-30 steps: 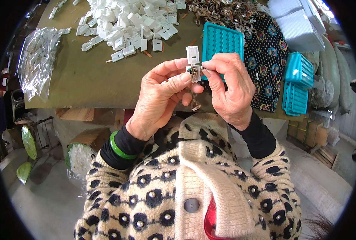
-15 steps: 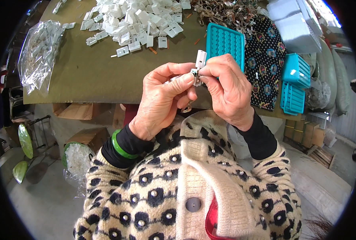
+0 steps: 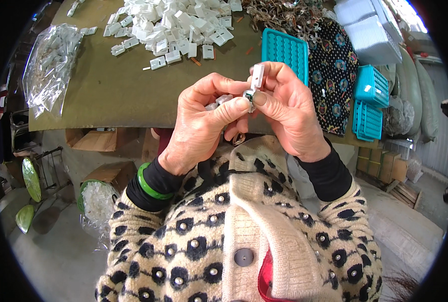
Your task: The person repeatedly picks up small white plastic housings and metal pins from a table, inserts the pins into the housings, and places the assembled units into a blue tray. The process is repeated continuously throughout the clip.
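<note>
Both hands meet at chest height in front of the table edge. Between the fingertips stands a small white plastic casing point(image 3: 257, 77), its lid part pointing up and a tiny dark green circuit piece at its lower end. My left hand point(image 3: 204, 113) pinches the lower end with thumb and fingers, and more small white pieces point(image 3: 219, 102) sit inside its curled palm. A thin brown wire or strip point(image 3: 239, 139) dangles below those fingers. My right hand point(image 3: 292, 113) is closed on the same casing, thumb pressed against its lower part, fingers behind it.
A heap of white plastic casings point(image 3: 184, 22) covers the table's far middle. Right of it lie a brown tangled pile point(image 3: 284, 17), a turquoise tray point(image 3: 285, 53) and a dark patterned cloth point(image 3: 329, 75). A clear plastic bag point(image 3: 50, 70) lies left. Stacked turquoise trays point(image 3: 372, 88) stand right.
My right thumb has come up onto the front of the casing and the right hand has turned more palm-up. The casing has shifted slightly right.
</note>
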A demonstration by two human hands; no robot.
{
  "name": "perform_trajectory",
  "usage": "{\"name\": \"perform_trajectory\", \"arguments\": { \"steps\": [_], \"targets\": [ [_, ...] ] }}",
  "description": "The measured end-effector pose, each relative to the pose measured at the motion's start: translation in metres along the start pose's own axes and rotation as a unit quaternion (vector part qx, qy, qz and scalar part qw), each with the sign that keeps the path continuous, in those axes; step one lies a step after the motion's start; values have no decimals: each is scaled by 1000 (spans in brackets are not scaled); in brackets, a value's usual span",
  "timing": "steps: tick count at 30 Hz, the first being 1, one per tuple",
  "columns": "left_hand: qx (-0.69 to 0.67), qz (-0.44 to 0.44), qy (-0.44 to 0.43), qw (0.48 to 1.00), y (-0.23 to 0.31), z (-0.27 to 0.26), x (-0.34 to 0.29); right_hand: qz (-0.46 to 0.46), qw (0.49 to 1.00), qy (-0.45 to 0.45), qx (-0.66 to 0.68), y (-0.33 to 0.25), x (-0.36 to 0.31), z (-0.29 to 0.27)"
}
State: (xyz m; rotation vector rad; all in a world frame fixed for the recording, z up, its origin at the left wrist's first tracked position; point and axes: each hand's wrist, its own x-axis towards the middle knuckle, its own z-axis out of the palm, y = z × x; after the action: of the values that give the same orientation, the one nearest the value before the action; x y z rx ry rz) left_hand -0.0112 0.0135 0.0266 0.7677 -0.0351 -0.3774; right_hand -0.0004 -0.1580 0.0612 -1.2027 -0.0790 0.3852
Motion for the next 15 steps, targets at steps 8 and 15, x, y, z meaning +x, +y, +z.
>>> {"name": "perform_trajectory", "arguments": {
  "steps": [8,15],
  "targets": [
    [-25,-36,23,999,-4,-4,3,-106,981,64,-151,2,6,-4],
    [-64,-55,20,996,-5,1,5,-145,973,103,-151,6,7,-9]
  ]
}}
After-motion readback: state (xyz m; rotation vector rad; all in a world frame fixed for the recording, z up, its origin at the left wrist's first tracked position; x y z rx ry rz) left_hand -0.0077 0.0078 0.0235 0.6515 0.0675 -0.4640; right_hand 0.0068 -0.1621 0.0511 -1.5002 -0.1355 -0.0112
